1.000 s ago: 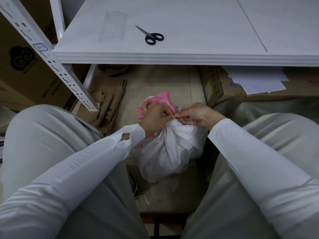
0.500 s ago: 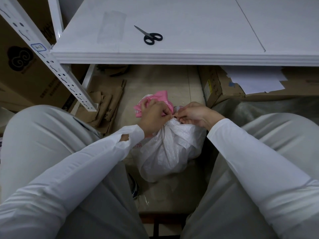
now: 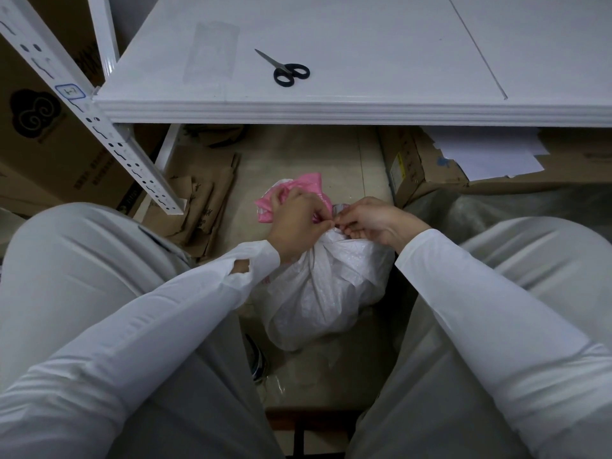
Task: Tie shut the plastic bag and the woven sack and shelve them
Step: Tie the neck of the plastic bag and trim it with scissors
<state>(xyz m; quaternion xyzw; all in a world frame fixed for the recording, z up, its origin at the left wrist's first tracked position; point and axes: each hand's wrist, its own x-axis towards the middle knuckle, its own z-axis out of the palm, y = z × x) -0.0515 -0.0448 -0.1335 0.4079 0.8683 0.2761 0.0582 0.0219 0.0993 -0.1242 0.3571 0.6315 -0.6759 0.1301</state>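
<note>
The sack (image 3: 318, 293) is seen on the floor (image 3: 298, 154), between the two legs of the person's pale trousers (image 3: 66, 276) and in front of the shelf (image 3: 331, 107), not on it. It is white and woven, with a faint sheen. Its body is rounded and full, and creases are drawn up from the sides to a gathered neck at the top.

The neck is pinched from both sides. The left hand (image 3: 296, 223) is curled tightly at it, thumb and fingertips pressed together. It is met there by the right hand (image 3: 372, 220), whose fingertips are narrowed to a pinch, with the other fingers tucked against the sack's top. (Whether a cord is held between the fingers cannot be told; the spot is too small.)

The bag (image 3: 309, 183) is pink, thin and crumpled. It is found just behind the sack and is partly covered by the left hand; whether it is gripped by that hand too cannot be made out.

On the white shelf, black-handled scissors (image 3: 286, 69) are laid, blades together, well apart from the hands. A perforated white post (image 3: 99, 127) is slanted at the left, and flattened cardboard (image 3: 198, 200) is spread on the floor beyond its foot. A box (image 3: 424, 167) topped with white paper (image 3: 490, 154) is set under the shelf at the right. The foreground is filled by white sleeves (image 3: 165, 326) and the trousers.
</note>
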